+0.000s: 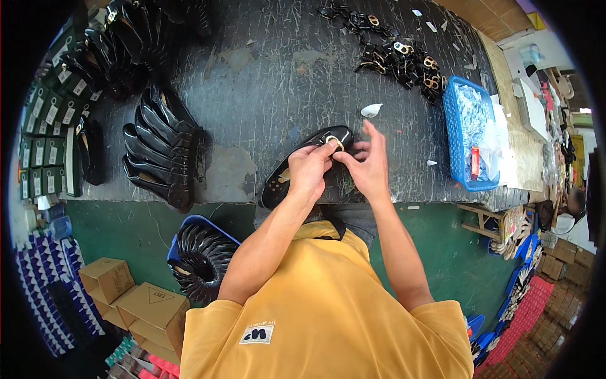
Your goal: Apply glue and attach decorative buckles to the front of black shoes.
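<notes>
A glossy black shoe [285,165] lies tilted at the table's front edge, its toe pointing away to the right. On its toe end sits a gold-coloured buckle [332,140]. My left hand [307,170] is closed, thumb and fingers pinching the buckle from the left. From the right, my right hand [368,165] reaches in with its thumb at the buckle; the index finger sticks up and the other fingers curl beside the shoe. What lies between those fingers is partly hidden. Just beyond that hand rests a small white squeeze bottle [371,110].
Black shoes [158,148] stand in rows at left, by stacked dark green boxes [47,136]. Loose black-and-gold buckle pieces [404,63] lie far right. A blue basket [449,136] holds plastic wrapping. Below stand a blue bin [175,252] of shoes and cardboard boxes [148,309].
</notes>
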`<state>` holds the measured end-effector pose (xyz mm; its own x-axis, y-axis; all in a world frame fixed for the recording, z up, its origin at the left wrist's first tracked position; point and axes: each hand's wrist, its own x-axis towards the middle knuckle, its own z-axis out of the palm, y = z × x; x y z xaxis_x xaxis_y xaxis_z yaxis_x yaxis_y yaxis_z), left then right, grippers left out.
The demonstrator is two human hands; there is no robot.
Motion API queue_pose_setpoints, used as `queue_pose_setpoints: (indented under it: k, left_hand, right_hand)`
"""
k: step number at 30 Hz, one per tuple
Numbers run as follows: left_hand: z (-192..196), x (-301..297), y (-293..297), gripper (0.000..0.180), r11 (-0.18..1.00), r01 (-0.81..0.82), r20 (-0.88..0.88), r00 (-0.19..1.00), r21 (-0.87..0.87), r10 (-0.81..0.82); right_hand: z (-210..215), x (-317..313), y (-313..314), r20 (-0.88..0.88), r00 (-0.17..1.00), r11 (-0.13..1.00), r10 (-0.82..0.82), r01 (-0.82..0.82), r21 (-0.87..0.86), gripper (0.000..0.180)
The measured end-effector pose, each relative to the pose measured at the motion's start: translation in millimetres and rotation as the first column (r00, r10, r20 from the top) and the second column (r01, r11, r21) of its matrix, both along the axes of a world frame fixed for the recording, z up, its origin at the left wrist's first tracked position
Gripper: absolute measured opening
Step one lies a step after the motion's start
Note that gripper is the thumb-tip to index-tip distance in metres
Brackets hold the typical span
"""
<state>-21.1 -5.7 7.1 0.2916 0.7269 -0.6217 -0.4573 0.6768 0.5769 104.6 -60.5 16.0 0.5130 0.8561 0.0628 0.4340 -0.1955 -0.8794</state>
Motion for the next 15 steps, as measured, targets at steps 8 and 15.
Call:
queue_pose_setpoints:
  k: [8,15]
  left_hand:
    - [-6.4,-0.5,-16.0,0.017,0.959,0.116,-0.235,0.970,0.257,-0.055]
    - [-16.0,4.9,-17.0,0.018,0.939,0.083,-0.307,0.951,0.335,0.025]
  right_hand:
    - [-7.2,23.2,15.4,-0.373,0.877,0.909,0.302,-0.383,-0.165,0.065]
    - [2.4,11.5,13.4,-0.181,0.958,0.948,0.221,-0.255,-0.191,0.040]
